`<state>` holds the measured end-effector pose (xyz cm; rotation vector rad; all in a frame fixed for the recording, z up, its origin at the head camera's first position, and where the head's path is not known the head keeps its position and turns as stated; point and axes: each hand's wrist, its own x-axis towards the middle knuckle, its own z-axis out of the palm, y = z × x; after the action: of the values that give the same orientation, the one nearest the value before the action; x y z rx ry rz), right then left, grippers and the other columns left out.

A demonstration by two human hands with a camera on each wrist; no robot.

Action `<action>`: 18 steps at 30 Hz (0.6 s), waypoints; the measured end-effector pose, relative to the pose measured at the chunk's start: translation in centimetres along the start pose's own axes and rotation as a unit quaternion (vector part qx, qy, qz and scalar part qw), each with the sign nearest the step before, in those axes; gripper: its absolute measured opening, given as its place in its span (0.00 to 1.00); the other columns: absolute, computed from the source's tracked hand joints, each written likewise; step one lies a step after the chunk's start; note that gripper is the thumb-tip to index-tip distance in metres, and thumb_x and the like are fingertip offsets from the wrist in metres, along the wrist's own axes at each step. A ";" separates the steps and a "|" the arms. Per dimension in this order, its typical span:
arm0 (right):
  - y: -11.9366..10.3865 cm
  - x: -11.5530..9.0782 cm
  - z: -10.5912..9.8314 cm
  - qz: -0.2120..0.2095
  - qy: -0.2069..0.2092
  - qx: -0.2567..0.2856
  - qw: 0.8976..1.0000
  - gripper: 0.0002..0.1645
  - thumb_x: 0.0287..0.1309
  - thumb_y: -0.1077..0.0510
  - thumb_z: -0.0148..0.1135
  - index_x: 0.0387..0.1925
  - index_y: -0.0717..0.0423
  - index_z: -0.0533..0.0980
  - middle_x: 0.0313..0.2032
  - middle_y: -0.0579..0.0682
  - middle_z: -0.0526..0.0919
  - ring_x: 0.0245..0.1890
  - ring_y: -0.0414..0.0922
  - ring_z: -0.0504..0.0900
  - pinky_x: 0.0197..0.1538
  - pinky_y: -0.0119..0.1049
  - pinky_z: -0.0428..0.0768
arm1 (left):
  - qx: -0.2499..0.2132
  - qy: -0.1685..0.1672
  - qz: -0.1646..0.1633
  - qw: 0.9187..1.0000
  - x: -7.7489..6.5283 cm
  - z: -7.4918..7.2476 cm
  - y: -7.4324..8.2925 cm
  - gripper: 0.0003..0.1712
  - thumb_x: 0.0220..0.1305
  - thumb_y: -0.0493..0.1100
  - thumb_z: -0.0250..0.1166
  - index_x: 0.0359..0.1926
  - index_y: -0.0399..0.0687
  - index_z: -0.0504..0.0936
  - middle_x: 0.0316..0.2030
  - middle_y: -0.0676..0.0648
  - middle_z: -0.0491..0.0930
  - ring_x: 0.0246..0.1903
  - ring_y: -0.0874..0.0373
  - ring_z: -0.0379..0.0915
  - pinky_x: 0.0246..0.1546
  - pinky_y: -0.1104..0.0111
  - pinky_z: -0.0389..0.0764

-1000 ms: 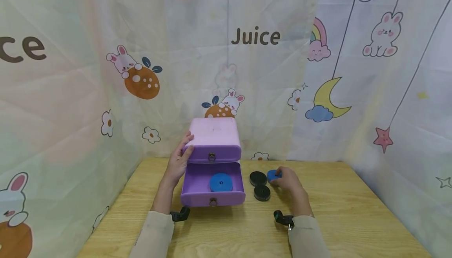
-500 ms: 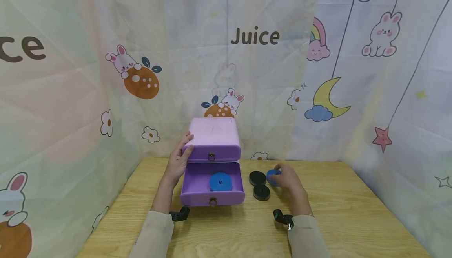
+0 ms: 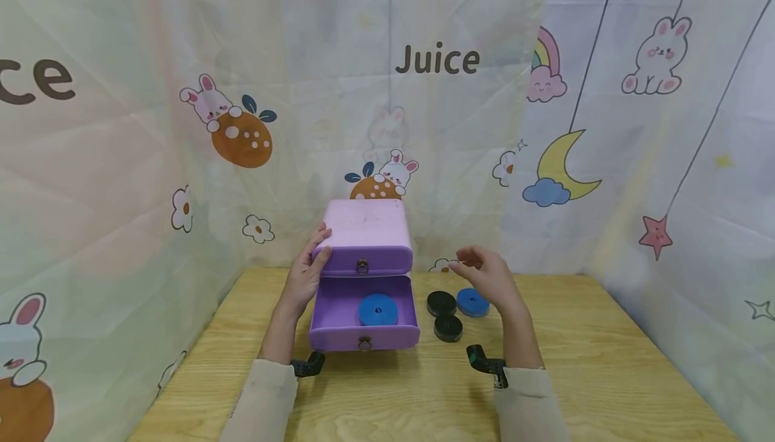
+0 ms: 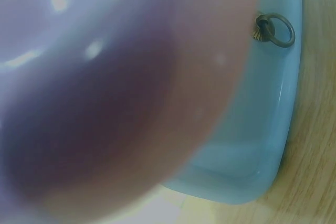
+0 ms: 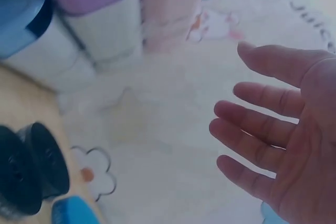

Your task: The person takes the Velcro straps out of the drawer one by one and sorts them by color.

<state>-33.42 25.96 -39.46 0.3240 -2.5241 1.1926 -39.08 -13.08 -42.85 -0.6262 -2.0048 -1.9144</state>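
Note:
A small pink drawer box with purple drawers stands on the table. My left hand holds its left side, thumb on the front corner and fingers along the top edge. The lower drawer is pulled out, with a flat blue roll lying in it. In the left wrist view, a blurred surface hides most of that drawer, but its ring pull shows. My right hand hovers empty above the second blue roll, its fingers spread and nearly straight in the right wrist view.
Two flat black rolls lie beside the second blue roll, right of the drawer box. The upper drawer is closed. A printed curtain hangs behind the wooden table and along both sides.
My right hand has let go of the second blue roll and lifted up off it, leaving that roll on the table beside the black ones. The left hand stays on the drawer box.

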 end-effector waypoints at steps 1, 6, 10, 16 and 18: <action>-0.4 0.0 -0.1 -0.003 -0.001 0.007 1.000 0.26 0.69 0.42 0.67 0.58 0.56 0.79 0.53 0.58 0.86 0.50 0.54 0.84 0.53 0.52 0.83 | 0.001 0.000 -0.001 1.000 0.0 0.0 0.0 0.27 0.79 0.54 0.58 0.74 0.58 0.72 0.81 0.60 0.55 0.82 0.56 0.43 0.81 0.50 0.48; -2.3 -0.4 -0.3 -0.016 -0.012 0.030 0.999 0.27 0.68 0.43 0.69 0.58 0.55 0.79 0.50 0.56 0.87 0.47 0.52 0.86 0.49 0.44 0.84 | 0.004 -0.001 -0.001 1.000 0.0 -0.1 -0.1 0.27 0.79 0.54 0.58 0.74 0.58 0.72 0.81 0.61 0.55 0.82 0.57 0.43 0.82 0.50 0.47; -3.4 -0.6 -0.3 -0.044 -0.021 0.037 0.998 0.25 0.67 0.46 0.70 0.60 0.54 0.79 0.49 0.54 0.87 0.47 0.51 0.86 0.49 0.47 0.86 | 0.004 0.000 0.001 1.000 0.0 -0.1 0.0 0.27 0.79 0.55 0.58 0.74 0.59 0.72 0.81 0.61 0.55 0.82 0.57 0.42 0.82 0.50 0.47; -4.7 -0.9 0.1 -0.094 -0.069 0.060 0.991 0.27 0.66 0.52 0.71 0.64 0.52 0.78 0.59 0.56 0.84 0.58 0.56 0.84 0.62 0.57 0.81 | -0.003 0.000 -0.001 1.000 0.1 -0.1 -0.1 0.27 0.78 0.55 0.59 0.74 0.59 0.72 0.81 0.61 0.55 0.82 0.57 0.43 0.82 0.50 0.47; -5.0 -1.0 0.4 -0.103 -0.088 0.065 0.989 0.28 0.65 0.52 0.72 0.64 0.52 0.78 0.60 0.55 0.84 0.59 0.57 0.84 0.63 0.58 0.81 | -0.005 0.000 -0.002 1.000 0.0 0.0 -0.1 0.27 0.78 0.55 0.59 0.74 0.59 0.72 0.81 0.61 0.55 0.82 0.57 0.43 0.82 0.50 0.48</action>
<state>-30.85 22.58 -36.53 0.7347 -2.4862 1.2976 -39.16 -13.10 -42.94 -0.6262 -1.9990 -1.9281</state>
